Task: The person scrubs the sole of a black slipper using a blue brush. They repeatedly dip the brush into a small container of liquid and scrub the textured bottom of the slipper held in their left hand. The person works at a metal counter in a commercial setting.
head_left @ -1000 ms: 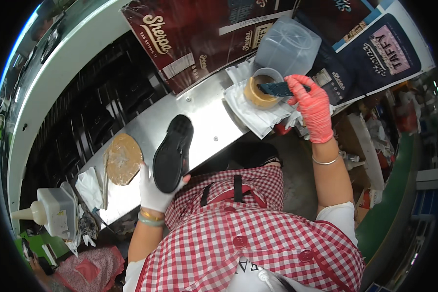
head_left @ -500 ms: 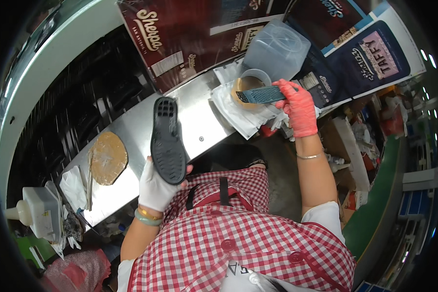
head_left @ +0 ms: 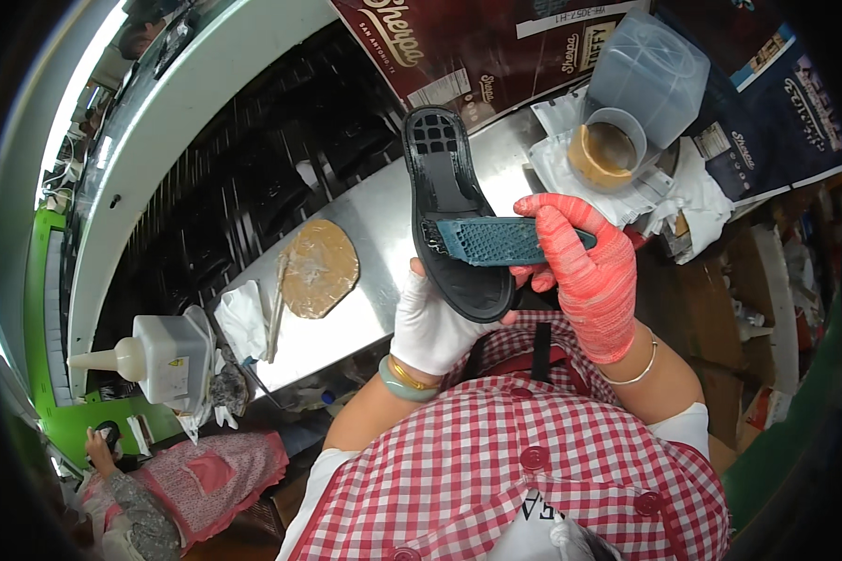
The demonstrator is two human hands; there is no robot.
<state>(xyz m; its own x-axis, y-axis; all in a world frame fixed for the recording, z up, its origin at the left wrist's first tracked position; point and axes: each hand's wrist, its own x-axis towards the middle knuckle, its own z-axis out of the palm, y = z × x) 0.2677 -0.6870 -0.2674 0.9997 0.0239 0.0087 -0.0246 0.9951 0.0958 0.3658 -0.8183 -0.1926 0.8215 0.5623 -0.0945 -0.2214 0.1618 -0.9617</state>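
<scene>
My left hand (head_left: 433, 323), in a white glove with bare fingertips, grips the heel end of a black shoe sole (head_left: 430, 173). The sole's inner side faces up, with a grid of hollows at its far end. In a red knitted glove, my right hand (head_left: 585, 271) is closed around a teal brush (head_left: 496, 241) with a textured, flat handle. Its dark bristle end lies over the left edge of the sole, around mid-length, and seems to touch it. Beyond my right hand stands a clear cup (head_left: 608, 150) with brownish residue on its wall.
A metal bench (head_left: 374, 215) carries a tan round pad (head_left: 320, 269) with a stick beside it. Left of these stands a white squeeze bottle (head_left: 164, 360). Behind the cup is a translucent plastic container (head_left: 647, 79). Black conveyor-like slats (head_left: 262, 168) run beyond the bench. Another person (head_left: 178, 491) is at lower left.
My right hand has brought the brush from the cup leftward and down onto the sole. The view has swung left, so bench things appear farther right.
</scene>
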